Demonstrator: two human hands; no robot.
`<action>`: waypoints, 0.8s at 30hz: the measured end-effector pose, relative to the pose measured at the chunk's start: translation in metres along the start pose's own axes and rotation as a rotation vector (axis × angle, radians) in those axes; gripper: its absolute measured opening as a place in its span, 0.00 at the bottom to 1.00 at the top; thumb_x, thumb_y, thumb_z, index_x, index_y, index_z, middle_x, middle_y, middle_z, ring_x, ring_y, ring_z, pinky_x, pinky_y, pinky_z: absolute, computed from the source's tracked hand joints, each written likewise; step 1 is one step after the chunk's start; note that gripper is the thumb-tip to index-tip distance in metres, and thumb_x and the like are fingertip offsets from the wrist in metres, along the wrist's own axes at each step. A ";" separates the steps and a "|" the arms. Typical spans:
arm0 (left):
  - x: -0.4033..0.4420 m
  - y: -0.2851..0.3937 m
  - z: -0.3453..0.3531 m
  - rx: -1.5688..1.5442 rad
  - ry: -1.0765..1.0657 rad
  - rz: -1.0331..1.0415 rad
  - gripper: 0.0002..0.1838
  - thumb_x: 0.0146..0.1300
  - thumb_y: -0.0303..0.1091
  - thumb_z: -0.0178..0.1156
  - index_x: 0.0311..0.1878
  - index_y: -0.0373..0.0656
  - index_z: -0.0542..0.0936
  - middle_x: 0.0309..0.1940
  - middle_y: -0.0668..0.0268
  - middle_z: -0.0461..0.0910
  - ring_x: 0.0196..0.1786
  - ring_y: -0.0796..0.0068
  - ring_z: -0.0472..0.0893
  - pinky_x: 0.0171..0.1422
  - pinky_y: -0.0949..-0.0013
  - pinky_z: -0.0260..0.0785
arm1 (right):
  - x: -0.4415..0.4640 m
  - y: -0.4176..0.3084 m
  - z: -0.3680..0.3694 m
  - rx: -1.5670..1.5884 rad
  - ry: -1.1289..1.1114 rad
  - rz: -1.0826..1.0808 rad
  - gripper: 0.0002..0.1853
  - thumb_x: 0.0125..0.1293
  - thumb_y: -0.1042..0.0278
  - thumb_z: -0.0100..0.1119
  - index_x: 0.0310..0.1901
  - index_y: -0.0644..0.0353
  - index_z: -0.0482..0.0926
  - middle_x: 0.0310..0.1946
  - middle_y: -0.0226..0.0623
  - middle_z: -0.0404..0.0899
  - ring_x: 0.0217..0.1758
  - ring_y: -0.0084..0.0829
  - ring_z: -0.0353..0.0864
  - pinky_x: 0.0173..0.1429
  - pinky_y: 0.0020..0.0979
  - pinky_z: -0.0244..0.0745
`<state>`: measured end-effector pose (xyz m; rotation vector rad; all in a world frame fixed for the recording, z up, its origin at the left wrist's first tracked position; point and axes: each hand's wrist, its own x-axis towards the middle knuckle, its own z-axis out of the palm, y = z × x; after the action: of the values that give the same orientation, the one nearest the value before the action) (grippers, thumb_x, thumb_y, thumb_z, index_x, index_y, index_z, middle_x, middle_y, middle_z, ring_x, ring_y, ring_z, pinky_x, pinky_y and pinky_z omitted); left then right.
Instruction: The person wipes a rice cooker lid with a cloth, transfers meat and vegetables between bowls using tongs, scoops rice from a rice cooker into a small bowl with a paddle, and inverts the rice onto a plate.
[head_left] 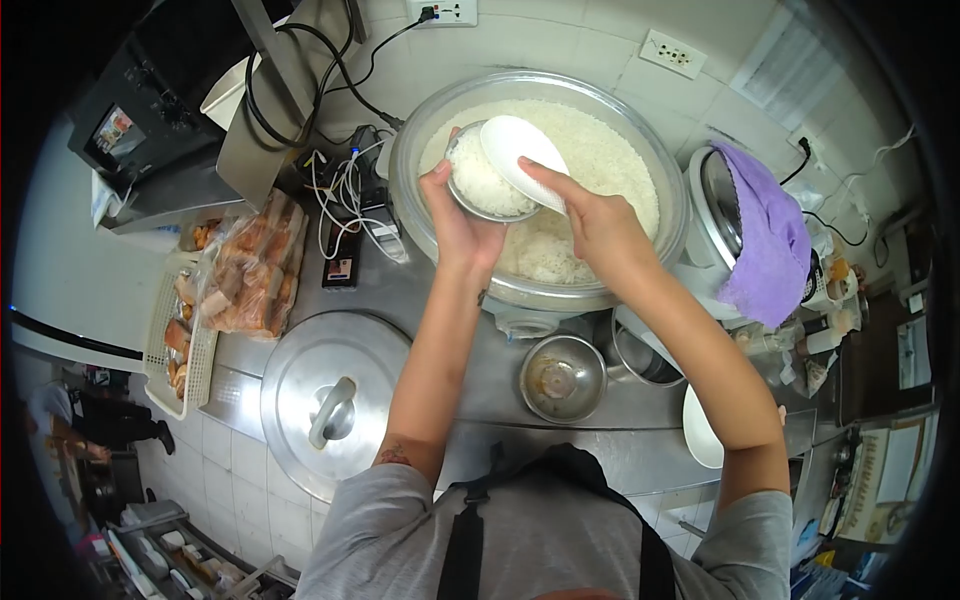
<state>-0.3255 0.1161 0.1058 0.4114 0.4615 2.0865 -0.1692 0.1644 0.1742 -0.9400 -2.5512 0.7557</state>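
My left hand (468,238) holds up a small metal bowl (500,215) from beneath, with fingers and thumb around its side. White cooked rice (480,180) fills the bowl. In my right hand (608,232) is a white rice paddle (522,148), its blade lying over the rice in the bowl and hiding part of it. Both hands are above a wide metal pot (676,190) holding a large amount of rice (605,140). A looser clump of rice (550,258) shows near the pot's front side, below the hands.
A large round lid (290,400) lies left on the steel counter. Nearer me stand a used metal bowl (535,400) and a metal container (640,355). A purple cloth (765,240) drapes a cooker at right. Bagged bread (250,270) sits at left; a person (95,425) stands beyond.
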 end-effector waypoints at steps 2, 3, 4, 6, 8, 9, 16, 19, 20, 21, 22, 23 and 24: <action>-0.001 0.000 -0.001 0.033 -0.014 0.021 0.41 0.61 0.58 0.49 0.77 0.54 0.58 0.73 0.62 0.62 0.74 0.58 0.63 0.75 0.48 0.56 | -0.001 -0.003 0.004 -0.129 0.017 -0.030 0.29 0.68 0.74 0.50 0.68 0.32 0.71 0.22 0.49 0.77 0.26 0.44 0.81 0.39 0.44 0.79; -0.001 0.000 -0.002 0.048 -0.021 0.033 0.42 0.61 0.58 0.49 0.77 0.53 0.57 0.73 0.62 0.62 0.74 0.58 0.63 0.75 0.48 0.55 | -0.002 -0.006 0.004 -0.187 0.021 -0.039 0.30 0.67 0.74 0.50 0.68 0.32 0.71 0.23 0.50 0.78 0.27 0.46 0.82 0.39 0.44 0.79; -0.003 0.001 -0.001 0.057 -0.006 0.022 0.42 0.61 0.58 0.49 0.77 0.53 0.57 0.73 0.61 0.62 0.74 0.58 0.63 0.75 0.48 0.55 | -0.003 -0.008 0.005 -0.243 0.021 -0.048 0.30 0.67 0.75 0.49 0.68 0.33 0.71 0.24 0.50 0.79 0.28 0.48 0.82 0.39 0.45 0.79; -0.006 0.001 0.004 0.072 0.016 0.001 0.42 0.61 0.58 0.49 0.77 0.52 0.57 0.72 0.61 0.63 0.73 0.58 0.63 0.75 0.48 0.55 | -0.005 -0.010 0.006 -0.338 0.015 -0.047 0.31 0.66 0.76 0.50 0.68 0.34 0.71 0.24 0.51 0.79 0.29 0.49 0.83 0.39 0.45 0.79; -0.007 0.001 0.007 0.075 0.044 -0.009 0.41 0.62 0.59 0.48 0.76 0.51 0.59 0.71 0.61 0.64 0.73 0.58 0.64 0.74 0.49 0.55 | -0.005 -0.011 0.004 -0.381 0.017 -0.066 0.30 0.65 0.76 0.50 0.68 0.35 0.71 0.24 0.52 0.79 0.30 0.49 0.83 0.39 0.45 0.79; -0.008 0.002 0.009 0.078 0.057 -0.014 0.40 0.62 0.59 0.47 0.75 0.50 0.60 0.71 0.61 0.65 0.73 0.59 0.64 0.74 0.49 0.55 | -0.003 -0.010 0.002 -0.375 0.020 -0.085 0.30 0.65 0.76 0.50 0.67 0.35 0.72 0.25 0.52 0.79 0.30 0.50 0.83 0.39 0.45 0.79; -0.003 0.002 0.011 0.076 0.137 -0.097 0.36 0.64 0.62 0.41 0.67 0.48 0.70 0.66 0.61 0.71 0.69 0.57 0.68 0.69 0.44 0.61 | 0.004 -0.015 -0.012 -0.154 0.126 -0.290 0.30 0.62 0.78 0.51 0.64 0.39 0.76 0.26 0.56 0.79 0.30 0.53 0.82 0.37 0.45 0.79; 0.001 0.009 0.023 0.114 0.169 -0.089 0.35 0.65 0.62 0.39 0.64 0.46 0.72 0.63 0.60 0.72 0.66 0.57 0.70 0.67 0.43 0.61 | -0.004 -0.018 0.000 -0.282 0.091 -0.215 0.30 0.61 0.79 0.51 0.64 0.39 0.76 0.27 0.54 0.80 0.31 0.52 0.82 0.37 0.45 0.79; 0.003 0.009 0.023 0.115 0.159 -0.097 0.35 0.65 0.62 0.40 0.64 0.46 0.71 0.64 0.60 0.72 0.66 0.57 0.70 0.67 0.43 0.61 | -0.005 -0.020 0.000 -0.319 0.070 -0.181 0.30 0.62 0.78 0.51 0.64 0.39 0.76 0.28 0.54 0.80 0.31 0.52 0.83 0.37 0.45 0.79; 0.005 0.008 0.022 0.120 0.150 -0.110 0.35 0.65 0.62 0.40 0.65 0.45 0.71 0.64 0.60 0.72 0.66 0.57 0.70 0.67 0.43 0.61 | -0.007 -0.023 0.000 -0.352 0.050 -0.141 0.30 0.62 0.78 0.51 0.64 0.38 0.76 0.28 0.53 0.81 0.32 0.52 0.83 0.36 0.45 0.79; 0.007 0.007 0.022 0.122 0.141 -0.125 0.36 0.65 0.62 0.40 0.65 0.45 0.71 0.64 0.59 0.72 0.66 0.56 0.71 0.67 0.43 0.61 | -0.007 -0.023 0.000 -0.388 0.030 -0.100 0.29 0.62 0.77 0.51 0.65 0.38 0.76 0.29 0.52 0.81 0.32 0.52 0.83 0.36 0.45 0.79; 0.008 0.007 0.023 0.123 0.131 -0.146 0.36 0.65 0.61 0.39 0.66 0.45 0.71 0.65 0.59 0.72 0.67 0.56 0.70 0.67 0.42 0.62 | -0.003 -0.019 -0.003 -0.320 0.002 -0.105 0.29 0.63 0.75 0.51 0.65 0.37 0.75 0.30 0.51 0.82 0.32 0.51 0.83 0.36 0.45 0.79; 0.007 0.008 0.023 0.127 0.124 -0.168 0.36 0.65 0.61 0.39 0.66 0.45 0.70 0.66 0.59 0.71 0.68 0.55 0.70 0.68 0.42 0.62 | 0.004 -0.010 -0.007 -0.250 -0.027 -0.109 0.28 0.65 0.74 0.51 0.66 0.36 0.74 0.30 0.50 0.82 0.32 0.50 0.84 0.37 0.45 0.79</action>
<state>-0.3240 0.1222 0.1307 0.3072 0.6811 1.9326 -0.1739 0.1627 0.1861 -0.8575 -2.7402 0.4288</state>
